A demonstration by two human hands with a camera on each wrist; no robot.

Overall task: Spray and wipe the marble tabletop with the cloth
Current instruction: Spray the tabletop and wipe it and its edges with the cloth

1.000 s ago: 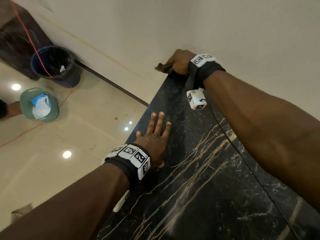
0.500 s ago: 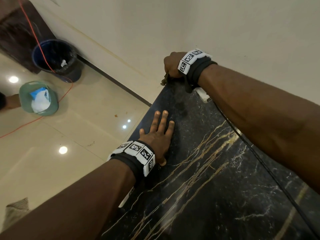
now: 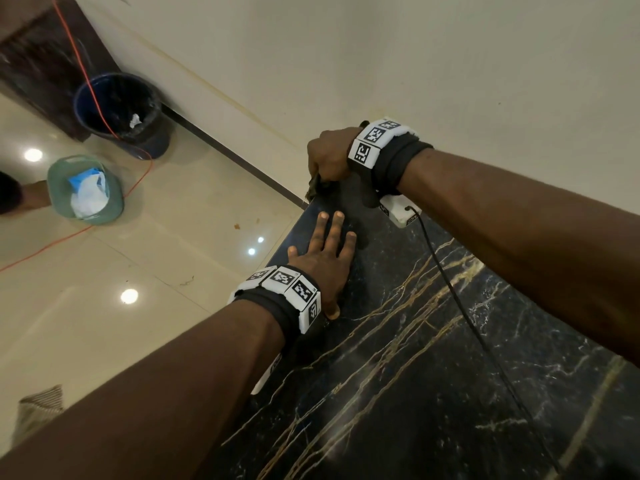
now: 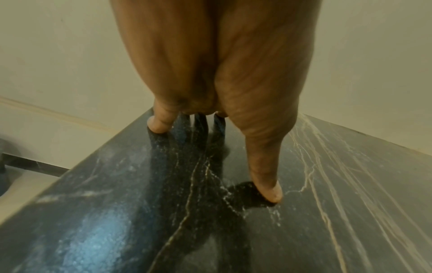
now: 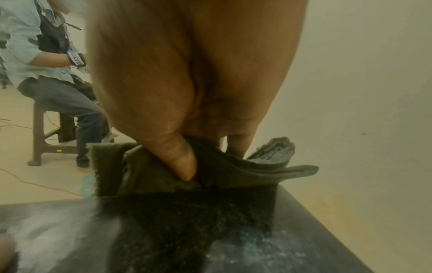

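— Hands first: what do we record?
— Our right hand [image 3: 329, 155] pinches the dark cloth [image 5: 163, 177], thumb curled over it, at the marble tabletop's [image 3: 450, 393] far corner by the wall. Our left hand [image 3: 323, 261] lies flat on the stone, fingers straight and spread.

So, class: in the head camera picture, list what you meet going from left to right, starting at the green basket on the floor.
green basket → blue bucket → left hand → right hand → black cable
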